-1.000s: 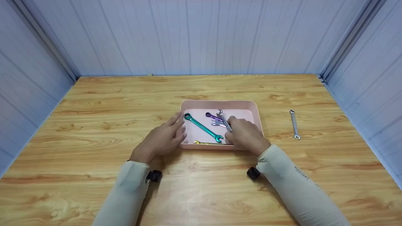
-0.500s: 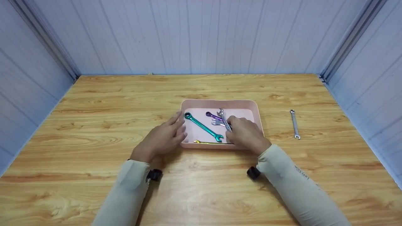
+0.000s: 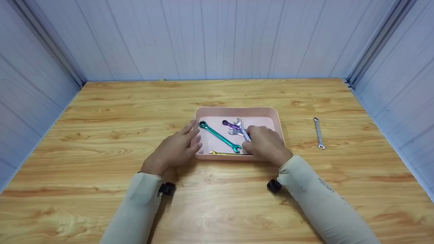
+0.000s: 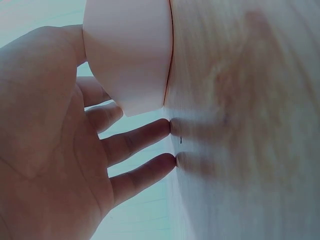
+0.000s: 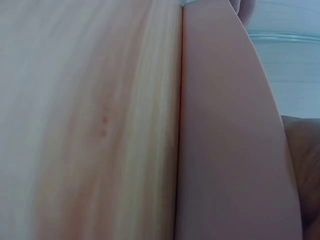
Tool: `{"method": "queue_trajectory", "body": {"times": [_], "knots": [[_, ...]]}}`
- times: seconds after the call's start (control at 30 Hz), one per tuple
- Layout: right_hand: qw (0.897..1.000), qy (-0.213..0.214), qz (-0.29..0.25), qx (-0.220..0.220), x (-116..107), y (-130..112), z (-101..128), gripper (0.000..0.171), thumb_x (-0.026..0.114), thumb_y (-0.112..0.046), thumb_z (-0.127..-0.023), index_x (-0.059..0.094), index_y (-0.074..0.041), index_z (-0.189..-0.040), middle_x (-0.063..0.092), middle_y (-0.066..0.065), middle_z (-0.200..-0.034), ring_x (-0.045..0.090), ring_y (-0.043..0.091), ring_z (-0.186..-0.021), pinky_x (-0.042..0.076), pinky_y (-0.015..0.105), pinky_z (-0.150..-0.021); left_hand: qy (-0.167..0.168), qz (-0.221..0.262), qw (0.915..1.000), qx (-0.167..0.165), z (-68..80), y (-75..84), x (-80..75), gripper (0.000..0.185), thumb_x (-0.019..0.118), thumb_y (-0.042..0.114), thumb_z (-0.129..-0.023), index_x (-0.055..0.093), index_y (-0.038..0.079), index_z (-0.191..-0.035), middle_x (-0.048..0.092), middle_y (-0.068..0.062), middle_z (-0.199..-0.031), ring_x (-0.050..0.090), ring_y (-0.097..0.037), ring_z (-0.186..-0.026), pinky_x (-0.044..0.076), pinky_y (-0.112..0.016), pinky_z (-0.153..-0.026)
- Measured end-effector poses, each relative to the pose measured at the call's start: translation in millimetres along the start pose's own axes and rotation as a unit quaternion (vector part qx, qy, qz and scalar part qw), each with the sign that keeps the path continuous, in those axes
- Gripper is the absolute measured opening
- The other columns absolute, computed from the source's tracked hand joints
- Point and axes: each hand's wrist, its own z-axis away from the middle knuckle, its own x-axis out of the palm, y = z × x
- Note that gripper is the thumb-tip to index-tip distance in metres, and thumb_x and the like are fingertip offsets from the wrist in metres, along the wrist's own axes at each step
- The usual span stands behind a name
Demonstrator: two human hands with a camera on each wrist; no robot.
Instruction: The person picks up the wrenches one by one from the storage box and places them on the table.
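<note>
Head camera looks forward and down over the pink tray (image 3: pixel 237 112). Both wrist cameras sit close against that tray's outer wall, at table (image 4: pixel 250 150) level.

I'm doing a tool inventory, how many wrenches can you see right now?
6. In the pink tray: green wrench, purple wrench, yellow wrench, a small silver wrench, plus the silver wrench held by the right hand. A loose wrench lies on the table. The hand may hide more.

Bright, even light with soft shadows; both wrist views blurred.

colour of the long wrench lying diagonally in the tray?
Teal-green wrench, clearest in the head view.
</note>
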Motion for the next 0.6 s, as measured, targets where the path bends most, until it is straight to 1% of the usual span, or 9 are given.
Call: {"method": "queue_trajectory", "body": {"times": [0.23,0.4,0.5,0.6], "knots": [[1.0,-0.003,0.008,0.014,0.3,-1.0,-0.3,0.027,0.062,-0.026,-0.087,0.064,-0.009,-0.108,0.065,0.007,-0.093,0.057,0.025,-0.079,0.041,0.037,-0.065,0.002,0.005,1.0,0.005,1.3,-0.2,-2.7,0.06,0.047,0.039,-0.105,0.035,0.012,-0.157,0.014,-0.003,-0.167,0.033,-0.031,-0.145,0.031,-0.05,-0.115],[1.0,-0.007,0.011,0.019,-0.4,-1.4,-1.2,0.029,0.063,-0.023,-0.087,0.064,-0.008,-0.112,0.065,0.008,-0.094,0.057,0.025,-0.08,0.042,0.038,-0.066,0.0,0.004,1.0,0.006,1.2,-0.5,-2.3,0.061,0.046,0.04,-0.106,0.031,0.013,-0.158,0.013,-0.003,-0.168,0.032,-0.032,-0.146,0.031,-0.05,-0.115],[1.0,-0.006,0.012,0.017,-1.3,-0.8,-2.0,0.03,0.064,-0.02,-0.087,0.065,-0.007,-0.114,0.065,0.008,-0.095,0.058,0.025,-0.08,0.042,0.037,-0.065,0.001,0.004,1.0,0.001,1.0,-0.8,-1.8,0.061,0.046,0.04,-0.106,0.031,0.014,-0.158,0.013,-0.001,-0.168,0.032,-0.031,-0.146,0.03,-0.049,-0.115],[1.0,-0.003,0.012,0.016,-2.0,0.2,-2.3,0.029,0.065,-0.02,-0.087,0.066,-0.007,-0.112,0.065,0.008,-0.094,0.058,0.025,-0.079,0.041,0.037,-0.064,0.001,0.003,1.0,0.0,0.7,-0.9,-1.3,0.061,0.046,0.041,-0.106,0.032,0.014,-0.158,0.012,0.0,-0.168,0.031,-0.03,-0.146,0.03,-0.049,-0.115]]}}
